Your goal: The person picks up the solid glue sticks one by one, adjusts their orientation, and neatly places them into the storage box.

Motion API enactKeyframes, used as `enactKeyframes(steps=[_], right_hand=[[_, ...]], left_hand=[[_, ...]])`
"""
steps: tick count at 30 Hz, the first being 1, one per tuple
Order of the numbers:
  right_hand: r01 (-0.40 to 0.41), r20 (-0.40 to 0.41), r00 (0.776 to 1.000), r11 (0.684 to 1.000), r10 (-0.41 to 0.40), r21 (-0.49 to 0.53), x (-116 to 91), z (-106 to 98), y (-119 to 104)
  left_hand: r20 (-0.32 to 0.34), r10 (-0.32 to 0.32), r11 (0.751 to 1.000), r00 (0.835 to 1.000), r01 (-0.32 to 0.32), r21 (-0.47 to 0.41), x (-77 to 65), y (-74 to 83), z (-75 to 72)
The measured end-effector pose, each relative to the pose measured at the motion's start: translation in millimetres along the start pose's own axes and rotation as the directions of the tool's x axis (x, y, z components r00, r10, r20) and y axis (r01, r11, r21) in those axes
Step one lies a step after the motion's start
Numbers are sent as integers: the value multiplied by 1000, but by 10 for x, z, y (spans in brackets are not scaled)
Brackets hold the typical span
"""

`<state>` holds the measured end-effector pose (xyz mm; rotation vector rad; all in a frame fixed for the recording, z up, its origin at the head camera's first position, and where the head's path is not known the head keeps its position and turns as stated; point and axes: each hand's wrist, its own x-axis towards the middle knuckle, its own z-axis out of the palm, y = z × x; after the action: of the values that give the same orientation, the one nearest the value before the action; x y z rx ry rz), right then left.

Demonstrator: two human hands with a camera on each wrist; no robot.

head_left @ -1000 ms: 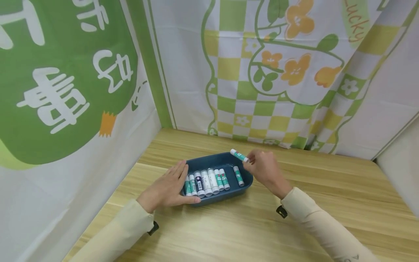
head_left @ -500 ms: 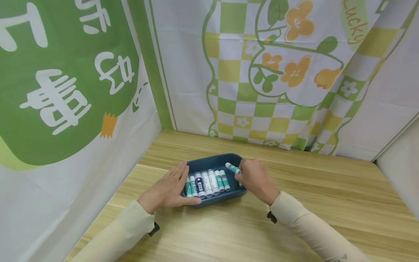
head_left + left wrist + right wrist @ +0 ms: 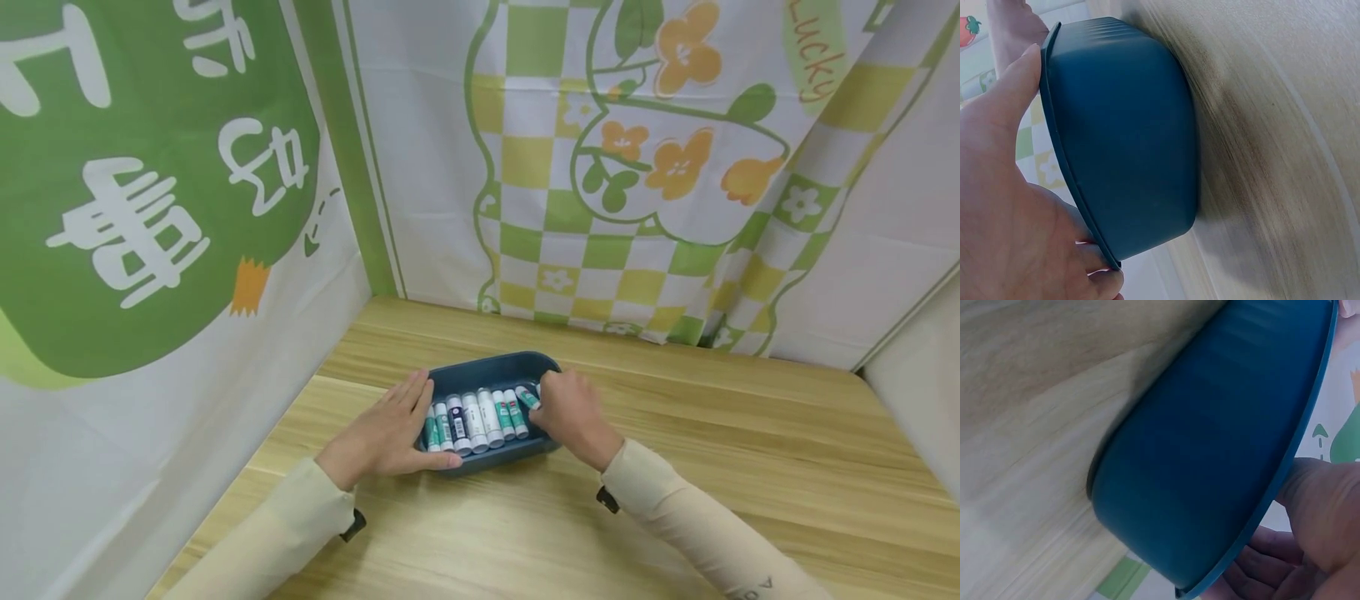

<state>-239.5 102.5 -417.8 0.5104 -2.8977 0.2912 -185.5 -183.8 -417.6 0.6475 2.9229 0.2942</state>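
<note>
A dark blue plastic tray (image 3: 491,454) holds a row of glue sticks (image 3: 480,421), some teal, some white, one dark purple, lying side by side. My left hand (image 3: 382,433) rests on the tray's left end, fingers straight along the rim and thumb on the front rim. Over the right end, my right hand (image 3: 576,417) pinches a teal glue stick (image 3: 528,398), tilted and low inside the tray beside the row. The hand covers the tray's right corner and most of what lies there. In the right wrist view the tray wall (image 3: 1197,462) hides the fingertips.
The tray stands on a wood-grain table (image 3: 480,533). Behind it hangs a checked, flowered curtain (image 3: 585,250). A white and green printed cloth (image 3: 172,208) borders the table on the left.
My right hand has moved left and down into the tray, lowering the glue stick from above the far rim toward the row. The left hand stays on the tray's left end.
</note>
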Motion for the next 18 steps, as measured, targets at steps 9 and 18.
enactKeyframes(steps=[9,18], right_hand=[[-40,115,992,999,43,-33,34,-12,-61],[-15,222,975,998,29,-62,74,-22,-79]], left_hand=[[-9,3,1000,1000,-3,-1,-11,12,-12],[-23,17,1000,1000,-17,1,-12,5,10]])
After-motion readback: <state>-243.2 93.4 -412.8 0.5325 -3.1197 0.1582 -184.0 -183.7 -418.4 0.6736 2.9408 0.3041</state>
